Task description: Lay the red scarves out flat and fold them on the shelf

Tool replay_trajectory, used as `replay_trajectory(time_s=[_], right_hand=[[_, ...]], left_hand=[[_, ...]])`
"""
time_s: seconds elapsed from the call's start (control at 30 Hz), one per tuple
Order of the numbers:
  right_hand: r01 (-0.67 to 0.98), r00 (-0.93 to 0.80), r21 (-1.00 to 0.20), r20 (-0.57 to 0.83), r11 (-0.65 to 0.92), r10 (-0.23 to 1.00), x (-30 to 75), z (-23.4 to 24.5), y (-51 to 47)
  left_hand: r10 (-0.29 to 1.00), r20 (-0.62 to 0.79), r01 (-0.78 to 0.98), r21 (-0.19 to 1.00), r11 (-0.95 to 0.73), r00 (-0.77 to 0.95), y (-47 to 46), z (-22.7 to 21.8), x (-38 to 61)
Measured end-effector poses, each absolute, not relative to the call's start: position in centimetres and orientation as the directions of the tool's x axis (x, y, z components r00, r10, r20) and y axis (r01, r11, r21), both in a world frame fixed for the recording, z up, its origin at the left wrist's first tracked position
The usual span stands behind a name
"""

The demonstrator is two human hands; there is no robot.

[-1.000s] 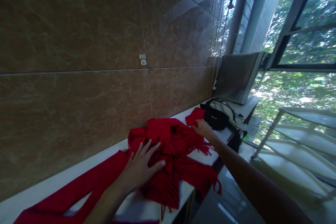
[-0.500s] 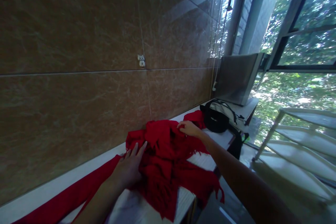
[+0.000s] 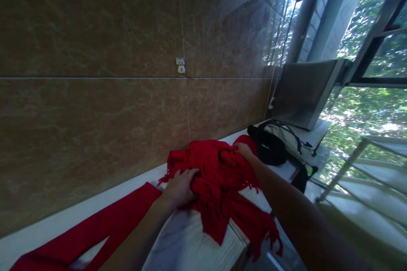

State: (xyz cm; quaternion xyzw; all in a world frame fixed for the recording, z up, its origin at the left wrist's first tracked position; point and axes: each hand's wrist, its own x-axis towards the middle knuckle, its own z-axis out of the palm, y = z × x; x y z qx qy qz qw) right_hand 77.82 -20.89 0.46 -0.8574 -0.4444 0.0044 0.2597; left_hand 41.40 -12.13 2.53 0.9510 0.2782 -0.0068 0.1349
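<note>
A bunched red scarf [image 3: 219, 178] with fringed ends lies in a heap on the white counter, one end hanging over the front edge. My left hand [image 3: 182, 188] rests on the left side of the heap, its fingers extended over the folds and its thumb hidden. At the far right of the heap, my right hand [image 3: 244, 152] has its fingers bent into the cloth, gripping it. A separate long red cloth [image 3: 95, 220] stretches along the counter at lower left, passing behind my left forearm.
A black bag [image 3: 270, 148] and a small red item [image 3: 246, 139] lie beyond my right hand. A grey metal panel [image 3: 307, 93] stands at the counter's far end. To the right is a tiered white rack [image 3: 365, 178]. A brown tiled wall [image 3: 95, 114] backs the counter.
My left hand has slid right across the scarf, its fingers closer together. The heap is bunched more tightly and a gap shows between it and the long red cloth. The view has shifted slightly.
</note>
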Motion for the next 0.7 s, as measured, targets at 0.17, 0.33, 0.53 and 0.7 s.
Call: replay_trajectory(time_s=[0.17, 0.33, 0.53, 0.7], right_hand=[[0.712, 0.639, -0.561, 0.267, -0.422, 0.721, 77.1, 2.5, -19.5], [0.719, 0.606, -0.607, 0.309, -0.339, 0.733, 76.0, 6.4, -19.5], [0.81, 0.446, -0.56, 0.395, -0.174, 0.803, 70.7, 6.2, -23.4], [0.789, 0.398, -0.598, 0.32, -0.142, 0.86, 67.7, 3.1, -27.3]], left_hand=[[0.598, 0.041, 0.579, 0.209, -0.788, 0.8, -14.1, 2.1, 43.4], [0.566, 0.066, 0.516, 0.334, -0.789, 0.822, -13.4, 2.2, 46.0], [0.509, 0.205, 0.314, 0.581, -0.751, 0.836, -13.3, 2.4, 48.6], [0.678, 0.067, 0.522, 0.583, -0.622, 0.732, -13.2, 2.9, 45.5]])
